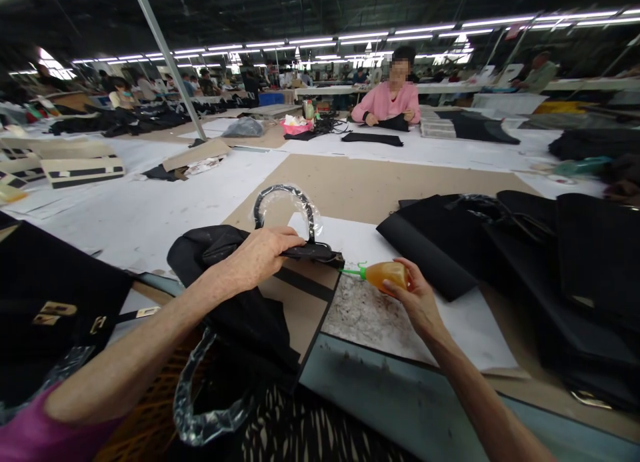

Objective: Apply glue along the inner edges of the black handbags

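A black handbag (pixel 270 315) lies at the table edge, its tan inner board showing. My left hand (pixel 260 252) is closed on the bag's top edge, just below a plastic-wrapped handle (pixel 286 190). A second wrapped handle (pixel 197 409) hangs down at the near side. In my right hand (pixel 417 295) is a squeeze bottle (pixel 387 275) of amber liquid with a green nozzle. The bottle lies nearly level, and its nozzle tip points left at the bag's upper right corner, touching or very close to it.
Black bag pieces (pixel 500 249) are piled on the right. Another black bag (pixel 55 302) with gold-coloured fittings lies at the left. Beneath the bottle is a stained white sheet (pixel 370 315). Across the table, a person in pink (pixel 387 99) handles black material. A metal post (pixel 167 59) rises at the left.
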Demonstrator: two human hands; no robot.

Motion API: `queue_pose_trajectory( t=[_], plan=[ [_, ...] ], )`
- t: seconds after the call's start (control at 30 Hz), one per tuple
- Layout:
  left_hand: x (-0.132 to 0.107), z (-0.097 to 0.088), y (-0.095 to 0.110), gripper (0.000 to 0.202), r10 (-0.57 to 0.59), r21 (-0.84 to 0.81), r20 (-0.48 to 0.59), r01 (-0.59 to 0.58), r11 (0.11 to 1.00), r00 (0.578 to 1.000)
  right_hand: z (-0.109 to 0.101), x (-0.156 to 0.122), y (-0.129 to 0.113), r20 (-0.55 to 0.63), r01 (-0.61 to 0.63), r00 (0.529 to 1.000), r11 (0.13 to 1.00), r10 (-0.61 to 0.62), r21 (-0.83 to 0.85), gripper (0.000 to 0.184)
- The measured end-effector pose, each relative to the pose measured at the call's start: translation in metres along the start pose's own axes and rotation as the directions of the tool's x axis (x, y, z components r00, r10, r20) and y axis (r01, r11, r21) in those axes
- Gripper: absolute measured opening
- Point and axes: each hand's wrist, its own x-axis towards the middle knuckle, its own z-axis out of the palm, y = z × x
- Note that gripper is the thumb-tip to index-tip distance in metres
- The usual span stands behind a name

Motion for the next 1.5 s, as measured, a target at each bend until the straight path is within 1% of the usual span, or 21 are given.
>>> queue_pose_trajectory(
  t=[0.1, 0.27, 0.4, 0.63, 0.87, 0.93, 1.13, 1.27, 1.5],
  plan=[
    [-0.001, 0.0, 0.001, 0.043, -0.009, 0.009, 0.013, 0.009, 1.0, 1.0, 0.0, -0.002, -0.002, 0.012, -0.019, 1.0, 1.0, 0.019, -0.001, 0.061],
    [-0.003, -0.001, 0.004, 0.042, -0.007, 0.006, 0.023, 0.007, 1.0, 1.0, -0.002, -0.012, -0.007, 0.083, -0.073, 0.994, 0.997, 0.071, 0.02, 0.058],
    [-0.004, -0.002, 0.006, 0.04, -0.031, -0.017, 0.043, 0.032, 0.999, 0.999, -0.002, -0.019, -0.011, 0.114, -0.112, 0.988, 0.993, 0.107, 0.042, 0.054],
    [-0.006, -0.001, 0.007, 0.04, -0.038, -0.06, 0.029, 0.04, 0.997, 0.999, -0.001, -0.023, -0.008, 0.093, -0.163, 0.984, 0.98, 0.153, 0.116, 0.052],
    [-0.008, -0.003, 0.008, 0.039, -0.056, -0.046, 0.041, 0.058, 0.997, 0.998, -0.001, -0.027, -0.005, 0.115, -0.202, 0.975, 0.973, 0.189, 0.113, 0.054],
    [-0.008, -0.003, 0.008, 0.038, -0.055, -0.047, 0.03, 0.057, 0.997, 0.998, -0.002, -0.03, -0.003, 0.122, -0.218, 0.971, 0.97, 0.205, 0.105, 0.054],
    [-0.006, 0.0, 0.006, 0.035, -0.034, -0.086, -0.006, 0.033, 0.996, 0.999, 0.001, -0.046, -0.005, 0.143, -0.262, 0.959, 0.96, 0.246, 0.101, 0.051],
    [-0.006, 0.0, 0.006, 0.036, -0.027, -0.08, -0.017, 0.026, 0.996, 0.999, 0.004, -0.056, -0.009, 0.167, -0.278, 0.95, 0.957, 0.263, 0.077, 0.05],
    [-0.004, 0.0, 0.006, 0.034, -0.032, -0.093, 0.007, 0.033, 0.995, 0.999, 0.008, -0.077, -0.011, 0.203, -0.272, 0.946, 0.96, 0.254, 0.066, 0.05]
  ],
)
